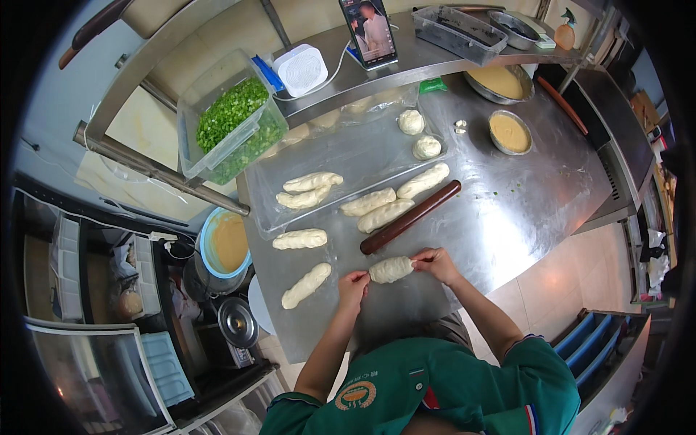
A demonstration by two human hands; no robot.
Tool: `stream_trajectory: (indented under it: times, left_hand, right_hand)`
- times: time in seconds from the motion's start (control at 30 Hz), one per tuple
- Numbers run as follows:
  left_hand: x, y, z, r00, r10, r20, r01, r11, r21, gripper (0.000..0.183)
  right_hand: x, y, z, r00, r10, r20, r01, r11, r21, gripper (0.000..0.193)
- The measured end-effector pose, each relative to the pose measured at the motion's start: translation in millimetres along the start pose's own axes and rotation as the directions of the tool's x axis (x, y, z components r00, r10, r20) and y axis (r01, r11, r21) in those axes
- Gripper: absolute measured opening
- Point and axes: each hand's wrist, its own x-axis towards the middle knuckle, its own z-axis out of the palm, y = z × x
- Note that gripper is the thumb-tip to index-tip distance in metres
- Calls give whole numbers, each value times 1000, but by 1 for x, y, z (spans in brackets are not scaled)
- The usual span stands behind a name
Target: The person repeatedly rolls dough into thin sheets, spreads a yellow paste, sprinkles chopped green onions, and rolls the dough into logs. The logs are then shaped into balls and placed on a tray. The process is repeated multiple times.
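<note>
A thick, pale dough roll [391,270] lies near the front edge of the steel table. Its left end is pinched by the fingers of my left hand [354,285]. At the other end, my right hand [437,265] grips a small bit of dough between thumb and fingers. Just beyond the roll, a dark brown rolling pin [411,217] rests at a slant. Longer dough pieces lie around it: one [307,286] left of my left hand, another [300,239] behind that, and several more farther back, such as this one [386,215] beside the pin.
A clear tray [279,217] at the back holds dough balls [411,122]. Bowls of tan paste [510,133] stand back right. Chopped green onion fills a plastic bin [190,163] at upper left. A phone [371,32] and white speaker [301,70] sit on the shelf [333,90].
</note>
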Motion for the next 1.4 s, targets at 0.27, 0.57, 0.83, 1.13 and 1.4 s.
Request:
stream_trajectory:
  times: [0.27,0.57,0.83,1.13,1.4]
  left_hand:
    - [-1,8,39,986,22,163,-47,987,152,17]
    - [-36,25,45,914,39,405,144,900,-411,22]
    - [-9,-4,89,944,106,312,-112,994,1,13]
    - [13,15,106,882,451,139,-466,789,401,49]
    - [19,11,134,759,604,243,-587,475,655,64]
  right_hand:
    - [12,13,33,992,-5,123,12,998,-59,14]
    - [-30,-103,19,961,-234,146,264,628,-732,13]
    - [-8,-63,56,986,73,151,139,154,-978,11]
    - [-27,-96,5,925,-357,128,334,605,-723,12]
    - [-55,19,-97,840,-359,-408,109,847,-520,19]
